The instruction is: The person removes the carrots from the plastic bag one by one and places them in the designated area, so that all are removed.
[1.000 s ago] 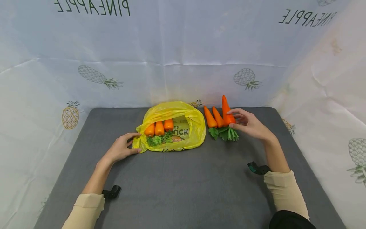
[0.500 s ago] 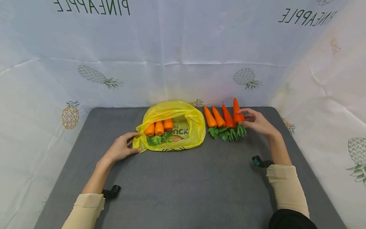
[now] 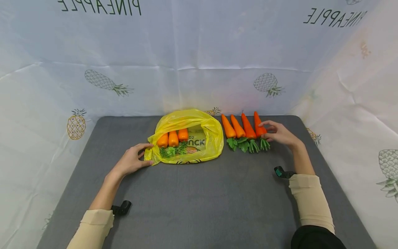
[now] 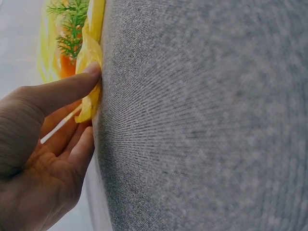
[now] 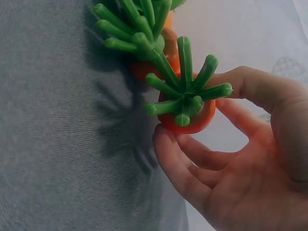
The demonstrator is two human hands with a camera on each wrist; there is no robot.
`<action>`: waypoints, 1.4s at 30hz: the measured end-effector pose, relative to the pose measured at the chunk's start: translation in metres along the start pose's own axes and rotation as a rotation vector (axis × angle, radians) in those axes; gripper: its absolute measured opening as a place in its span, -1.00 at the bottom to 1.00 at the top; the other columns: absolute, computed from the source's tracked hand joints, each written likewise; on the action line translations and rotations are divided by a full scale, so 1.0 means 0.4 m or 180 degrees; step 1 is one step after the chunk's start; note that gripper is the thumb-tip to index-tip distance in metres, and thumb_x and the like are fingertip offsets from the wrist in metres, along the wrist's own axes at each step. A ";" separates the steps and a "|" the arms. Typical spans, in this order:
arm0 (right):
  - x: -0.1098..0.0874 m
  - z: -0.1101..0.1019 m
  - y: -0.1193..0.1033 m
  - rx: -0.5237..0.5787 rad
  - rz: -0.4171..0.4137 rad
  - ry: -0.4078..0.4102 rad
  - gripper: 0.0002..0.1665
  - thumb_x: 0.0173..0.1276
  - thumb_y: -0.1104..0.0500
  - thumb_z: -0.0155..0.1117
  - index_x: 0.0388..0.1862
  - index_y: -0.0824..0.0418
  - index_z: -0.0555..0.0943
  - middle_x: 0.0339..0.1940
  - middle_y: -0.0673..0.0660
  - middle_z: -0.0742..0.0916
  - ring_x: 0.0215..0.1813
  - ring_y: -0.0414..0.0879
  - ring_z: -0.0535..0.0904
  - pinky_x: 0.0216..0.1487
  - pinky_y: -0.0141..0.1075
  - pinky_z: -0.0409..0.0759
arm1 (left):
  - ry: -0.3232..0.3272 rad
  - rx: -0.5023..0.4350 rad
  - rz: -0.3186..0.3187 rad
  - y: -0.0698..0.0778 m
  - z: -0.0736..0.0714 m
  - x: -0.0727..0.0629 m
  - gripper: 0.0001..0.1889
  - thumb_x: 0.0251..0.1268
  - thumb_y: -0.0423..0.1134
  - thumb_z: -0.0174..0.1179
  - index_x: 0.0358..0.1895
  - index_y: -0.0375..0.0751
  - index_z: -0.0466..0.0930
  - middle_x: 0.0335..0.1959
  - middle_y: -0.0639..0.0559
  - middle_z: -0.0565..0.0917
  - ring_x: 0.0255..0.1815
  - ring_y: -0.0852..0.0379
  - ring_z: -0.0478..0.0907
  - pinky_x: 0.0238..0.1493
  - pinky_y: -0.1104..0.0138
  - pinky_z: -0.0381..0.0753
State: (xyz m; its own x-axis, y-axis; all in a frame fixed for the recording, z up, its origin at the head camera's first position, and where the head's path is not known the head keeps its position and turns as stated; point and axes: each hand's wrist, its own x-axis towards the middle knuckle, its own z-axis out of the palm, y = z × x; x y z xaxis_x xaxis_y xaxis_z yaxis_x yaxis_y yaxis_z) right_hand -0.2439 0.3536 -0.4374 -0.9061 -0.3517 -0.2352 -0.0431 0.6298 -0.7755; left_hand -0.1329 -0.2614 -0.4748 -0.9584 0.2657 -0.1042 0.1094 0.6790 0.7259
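gripping end carrot [image 3: 258, 123], bagged carrots [image 3: 173, 139] partly hidden

Cream sleeves [image 3: 311, 202] with folded cuffs [image 3: 98, 218] are worn. Near each cuff a black, bent camera [image 3: 123, 208] is attached; on the right one a green patch [image 3: 278, 172] is seen. The right sleeve is partly covered by a black, rounded shape [image 3: 317, 238].

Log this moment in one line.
left hand: pinches yellow bag | right hand: holds rightmost carrot | bag: three carrots visible | bag's right: four carrots, row
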 end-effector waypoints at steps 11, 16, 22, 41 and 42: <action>0.014 0.005 0.031 -0.0085 -0.0031 -0.0057 -0.41 0.66 0.22 0.24 0.59 0.21 0.41 0.56 0.46 0.53 0.53 0.39 0.50 0.08 -0.24 0.87 | -0.0001 0.0013 -0.0021 0.000 0.000 0.000 -0.28 0.35 -0.33 0.53 0.54 -0.31 0.48 0.61 -0.46 0.39 0.66 -0.46 0.33 0.57 -0.18 0.53; 0.012 0.007 0.033 -0.0154 -0.0074 -0.0008 -0.45 0.68 0.21 0.20 0.57 0.25 0.43 0.56 0.46 0.52 0.47 0.38 0.54 0.04 -0.33 0.80 | -0.0009 -0.0011 -0.0045 0.001 0.000 -0.001 -0.28 0.36 -0.33 0.52 0.55 -0.30 0.47 0.62 -0.45 0.38 0.67 -0.45 0.31 0.58 -0.18 0.52; 0.010 0.007 0.035 -0.0262 -0.0131 0.0051 -0.46 0.69 0.20 0.22 0.55 0.28 0.44 0.57 0.45 0.49 0.51 0.42 0.50 0.05 -0.43 0.66 | -0.0023 -0.0044 -0.0038 0.001 0.000 -0.002 -0.28 0.36 -0.35 0.51 0.55 -0.32 0.47 0.62 -0.46 0.37 0.68 -0.46 0.29 0.59 -0.19 0.51; -0.011 0.002 -0.025 -0.0147 -0.0397 0.0448 -0.41 0.66 0.21 0.26 0.57 0.35 0.43 0.44 0.49 0.61 0.08 -0.40 0.63 0.08 -0.33 0.84 | 0.0004 0.0013 -0.0031 0.003 -0.001 0.000 -0.28 0.35 -0.35 0.52 0.54 -0.32 0.48 0.61 -0.46 0.40 0.66 -0.46 0.32 0.56 -0.19 0.54; -0.010 0.004 -0.030 -0.0176 -0.0434 0.0474 -0.41 0.66 0.21 0.26 0.56 0.34 0.44 0.44 0.49 0.61 0.11 -0.37 0.62 0.08 -0.34 0.84 | 0.0005 0.0016 -0.0031 0.002 -0.001 0.000 -0.28 0.35 -0.35 0.52 0.54 -0.32 0.48 0.60 -0.45 0.40 0.66 -0.46 0.32 0.56 -0.19 0.54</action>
State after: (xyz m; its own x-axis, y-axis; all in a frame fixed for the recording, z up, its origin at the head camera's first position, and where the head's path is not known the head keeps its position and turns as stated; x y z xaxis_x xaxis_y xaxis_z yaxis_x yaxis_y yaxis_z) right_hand -0.2390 0.3463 -0.4280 -0.9423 -0.3326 -0.0379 -0.1890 0.6220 -0.7599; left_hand -0.1327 -0.2611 -0.4738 -0.9599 0.2579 -0.1101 0.1013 0.6851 0.7214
